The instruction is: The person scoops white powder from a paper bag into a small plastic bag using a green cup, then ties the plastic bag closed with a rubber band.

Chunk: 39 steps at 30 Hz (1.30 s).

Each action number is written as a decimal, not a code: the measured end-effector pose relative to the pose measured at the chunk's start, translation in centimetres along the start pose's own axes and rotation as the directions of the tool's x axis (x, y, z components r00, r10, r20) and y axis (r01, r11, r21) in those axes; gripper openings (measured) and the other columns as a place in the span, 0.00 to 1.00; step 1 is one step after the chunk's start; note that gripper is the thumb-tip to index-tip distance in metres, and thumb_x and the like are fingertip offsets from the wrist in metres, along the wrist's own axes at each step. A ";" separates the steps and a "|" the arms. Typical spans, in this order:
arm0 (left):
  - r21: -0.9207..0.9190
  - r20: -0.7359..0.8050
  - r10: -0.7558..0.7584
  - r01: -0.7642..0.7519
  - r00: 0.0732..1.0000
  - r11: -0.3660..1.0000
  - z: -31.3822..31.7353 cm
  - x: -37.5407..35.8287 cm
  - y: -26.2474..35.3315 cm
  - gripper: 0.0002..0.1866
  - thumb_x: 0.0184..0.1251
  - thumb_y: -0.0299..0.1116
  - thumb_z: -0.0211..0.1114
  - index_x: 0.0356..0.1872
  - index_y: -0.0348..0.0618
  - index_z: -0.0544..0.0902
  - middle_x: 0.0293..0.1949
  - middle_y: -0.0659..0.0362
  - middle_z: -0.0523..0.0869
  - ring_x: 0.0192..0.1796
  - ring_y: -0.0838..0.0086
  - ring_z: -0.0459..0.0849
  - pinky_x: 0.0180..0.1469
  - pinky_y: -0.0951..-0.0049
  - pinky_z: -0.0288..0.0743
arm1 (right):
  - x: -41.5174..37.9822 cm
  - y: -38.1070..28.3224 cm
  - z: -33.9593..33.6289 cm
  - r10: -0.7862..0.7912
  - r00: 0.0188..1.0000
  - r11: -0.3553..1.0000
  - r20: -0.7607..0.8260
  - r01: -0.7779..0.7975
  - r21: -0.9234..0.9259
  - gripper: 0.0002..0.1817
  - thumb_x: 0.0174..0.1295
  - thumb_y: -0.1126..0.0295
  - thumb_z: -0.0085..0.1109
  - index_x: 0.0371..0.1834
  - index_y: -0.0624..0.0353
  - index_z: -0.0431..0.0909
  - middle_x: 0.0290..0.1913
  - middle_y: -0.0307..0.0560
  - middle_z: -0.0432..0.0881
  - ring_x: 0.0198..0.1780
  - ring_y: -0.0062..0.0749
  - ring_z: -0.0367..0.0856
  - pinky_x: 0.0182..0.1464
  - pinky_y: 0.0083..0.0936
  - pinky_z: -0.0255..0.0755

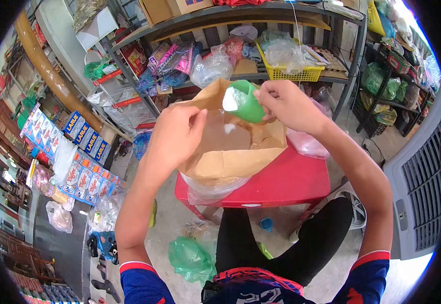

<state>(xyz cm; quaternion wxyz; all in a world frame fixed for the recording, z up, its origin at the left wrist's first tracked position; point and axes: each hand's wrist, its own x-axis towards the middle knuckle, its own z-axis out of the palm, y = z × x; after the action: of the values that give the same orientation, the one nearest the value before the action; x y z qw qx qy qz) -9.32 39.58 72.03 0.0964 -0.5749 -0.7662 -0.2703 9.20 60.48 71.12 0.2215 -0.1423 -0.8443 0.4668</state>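
My right hand grips a green plastic cup by its side, above a large brown paper bag. The cup is tilted, its mouth facing left, with white powder in it. A small white clump shows below the cup, within the bag's opening; whether it is falling or resting cannot be told. My left hand is closed at the bag's left rim, fingers curled over the edge. The bag stands wide open on a red plastic table, clear plastic around its base.
Behind the table, a metal shelf holds plastic bags and a yellow basket. Stacked beer cartons stand left. A grey air cooler is close on the right. A green bag and blue cup lie on the floor.
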 end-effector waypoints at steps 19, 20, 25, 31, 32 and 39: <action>-0.002 0.326 -0.115 0.123 0.938 0.992 0.3 4.7 -1.2 0.08 0.54 0.27 0.74 0.33 0.33 0.92 0.35 0.41 0.92 0.39 0.54 0.94 0.48 0.59 0.86 | 2.6 -1.6 -0.6 -0.012 1.000 0.989 0.021 0.015 -0.149 0.21 0.81 0.59 0.58 0.34 0.67 0.79 0.28 0.38 0.79 0.30 0.21 0.82 0.37 0.25 0.84; -0.006 0.301 -0.101 0.107 0.948 0.994 0.5 4.3 -1.1 0.09 0.54 0.27 0.74 0.34 0.33 0.91 0.35 0.42 0.92 0.39 0.54 0.94 0.47 0.59 0.86 | 2.7 -1.8 -0.6 -0.011 0.999 0.986 0.032 0.017 -0.168 0.21 0.80 0.59 0.58 0.34 0.67 0.79 0.28 0.39 0.79 0.30 0.21 0.82 0.37 0.25 0.84; -0.002 0.244 -0.097 0.101 0.965 0.995 0.3 2.9 0.3 0.09 0.53 0.28 0.74 0.33 0.33 0.90 0.33 0.46 0.93 0.39 0.55 0.94 0.46 0.60 0.86 | 2.9 -2.0 -0.2 -0.039 0.996 0.953 0.081 0.061 -0.297 0.21 0.79 0.59 0.60 0.35 0.68 0.80 0.31 0.43 0.83 0.31 0.23 0.86 0.35 0.24 0.83; -0.136 0.193 -0.097 0.125 0.976 0.983 0.5 2.2 0.1 0.18 0.53 0.28 0.74 0.47 0.33 0.89 0.34 0.48 0.93 0.38 0.57 0.94 0.45 0.60 0.86 | 2.8 -1.9 1.1 -0.264 0.963 0.853 0.044 0.255 -0.456 0.19 0.73 0.61 0.64 0.36 0.70 0.84 0.30 0.59 0.85 0.31 0.48 0.88 0.40 0.40 0.81; -0.164 0.187 -0.095 0.126 0.978 0.978 0.7 2.1 -0.1 0.23 0.56 0.26 0.73 0.54 0.32 0.85 0.33 0.50 0.92 0.35 0.64 0.92 0.40 0.64 0.84 | 2.8 -1.9 1.3 -0.276 0.960 0.843 0.045 0.264 -0.469 0.18 0.73 0.61 0.64 0.36 0.70 0.84 0.30 0.61 0.85 0.32 0.51 0.88 0.41 0.42 0.80; -0.335 0.236 -0.156 0.231 0.959 0.913 1.0 1.7 -0.6 0.29 0.67 0.21 0.69 0.70 0.30 0.75 0.34 0.57 0.87 0.28 0.77 0.87 0.28 0.73 0.80 | 3.0 -2.8 2.4 -0.312 0.949 0.801 0.053 0.293 -0.522 0.17 0.71 0.62 0.65 0.35 0.69 0.85 0.31 0.66 0.85 0.36 0.61 0.87 0.44 0.46 0.79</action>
<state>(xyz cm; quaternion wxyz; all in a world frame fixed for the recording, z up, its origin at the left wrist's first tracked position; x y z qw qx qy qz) -10.29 41.36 71.77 -0.1169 -0.5282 -0.7632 -0.3534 5.30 58.67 73.11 0.2607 -0.0688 -0.9468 0.1755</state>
